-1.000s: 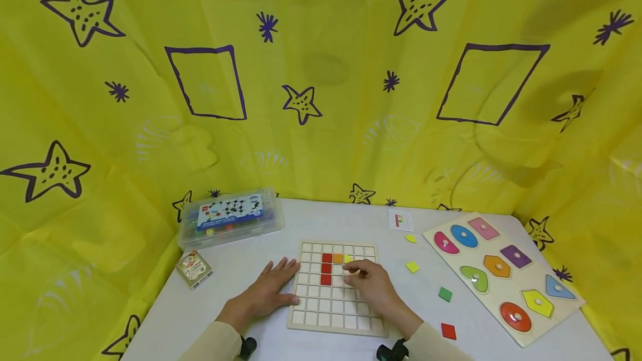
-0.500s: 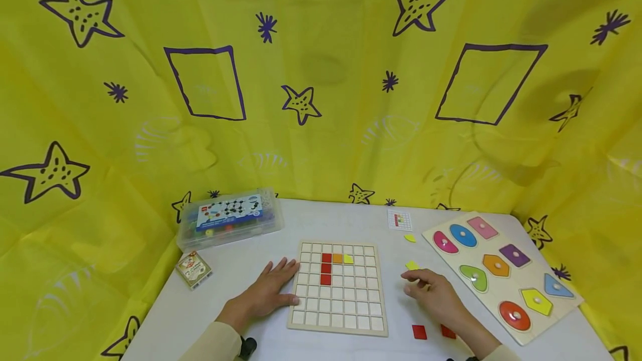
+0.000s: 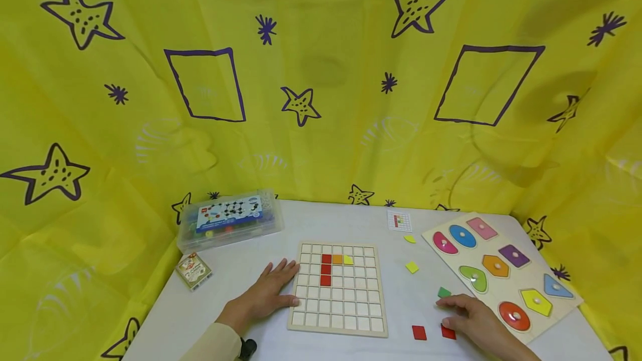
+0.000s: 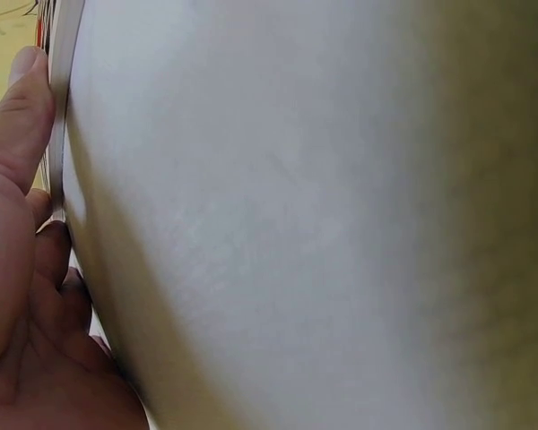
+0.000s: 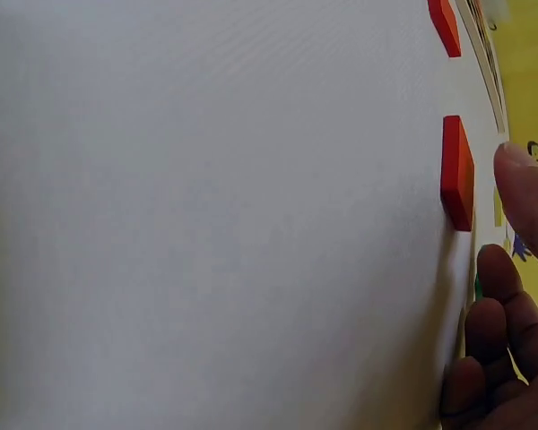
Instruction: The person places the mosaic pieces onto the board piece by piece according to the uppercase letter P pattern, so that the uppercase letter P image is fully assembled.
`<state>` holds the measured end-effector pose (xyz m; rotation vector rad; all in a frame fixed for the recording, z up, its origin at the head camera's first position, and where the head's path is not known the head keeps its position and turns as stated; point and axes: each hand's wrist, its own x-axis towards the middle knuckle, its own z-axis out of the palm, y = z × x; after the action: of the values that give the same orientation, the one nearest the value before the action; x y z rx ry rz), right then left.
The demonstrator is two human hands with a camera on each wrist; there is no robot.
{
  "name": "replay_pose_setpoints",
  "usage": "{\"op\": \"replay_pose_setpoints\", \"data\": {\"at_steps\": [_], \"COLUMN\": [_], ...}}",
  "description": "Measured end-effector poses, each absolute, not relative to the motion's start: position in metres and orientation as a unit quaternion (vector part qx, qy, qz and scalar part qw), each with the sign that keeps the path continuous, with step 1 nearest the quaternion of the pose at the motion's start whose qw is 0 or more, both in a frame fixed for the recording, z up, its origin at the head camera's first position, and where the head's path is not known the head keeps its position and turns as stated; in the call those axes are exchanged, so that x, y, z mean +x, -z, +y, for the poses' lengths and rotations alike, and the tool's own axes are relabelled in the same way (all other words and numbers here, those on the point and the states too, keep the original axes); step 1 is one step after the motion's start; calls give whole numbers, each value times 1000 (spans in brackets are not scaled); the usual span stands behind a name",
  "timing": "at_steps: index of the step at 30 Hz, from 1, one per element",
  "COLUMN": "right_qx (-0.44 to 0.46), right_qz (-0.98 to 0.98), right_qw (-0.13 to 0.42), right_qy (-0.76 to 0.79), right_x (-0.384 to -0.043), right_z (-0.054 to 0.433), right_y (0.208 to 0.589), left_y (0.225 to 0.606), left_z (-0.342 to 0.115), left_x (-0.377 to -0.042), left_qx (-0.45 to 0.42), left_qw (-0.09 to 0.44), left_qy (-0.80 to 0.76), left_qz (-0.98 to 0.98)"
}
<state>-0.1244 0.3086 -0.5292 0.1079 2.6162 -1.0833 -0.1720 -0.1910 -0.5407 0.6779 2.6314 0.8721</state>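
A wooden grid board (image 3: 345, 330) lies flat, with several red tiles (image 3: 326, 268), an orange tile (image 3: 338, 258) and a yellow tile (image 3: 348, 259) in its cells. My left hand (image 3: 266, 293) rests palm down at the board's left edge, fingers straight. To the right of the board my right hand (image 3: 473, 319) hovers low with relaxed fingers and nothing in its grasp. Its index fingertip is right by a green tile (image 3: 443, 292), and its thumb overlaps a loose red tile (image 3: 448, 332). In the right wrist view that red tile (image 5: 457, 175) stands apart from the thumb (image 5: 524, 193).
Another red tile (image 3: 419, 332), a yellow square (image 3: 412, 267) and a yellow curved piece (image 3: 409, 239) lie nearby. Behind them is a small pattern card (image 3: 399, 220). A shape puzzle board (image 3: 506, 294) lies right; a plastic case (image 3: 230, 219) and small box (image 3: 193, 271) stand left.
My right hand has left the yellow tile on the board and moved right, past the yellow square, to the green and red tiles. My left hand has stayed put.
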Motion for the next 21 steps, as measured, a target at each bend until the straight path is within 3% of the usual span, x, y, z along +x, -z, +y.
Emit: {"op": "replay_pose_setpoints", "data": {"at_steps": [10,21], "right_qx": [19,33], "right_qz": [918,934], "right_qw": [207,175], "right_qy": [336,311], "right_x": [-117,-120], "right_z": [322,314], "right_y": [534,535], "left_y": [542,541], "left_z": [-192,-191], "left_x": [-172,-172], "left_qx": [232,235], "left_qw": [143,143], "left_qy": [-301,-301], "left_qz": [914,913]}}
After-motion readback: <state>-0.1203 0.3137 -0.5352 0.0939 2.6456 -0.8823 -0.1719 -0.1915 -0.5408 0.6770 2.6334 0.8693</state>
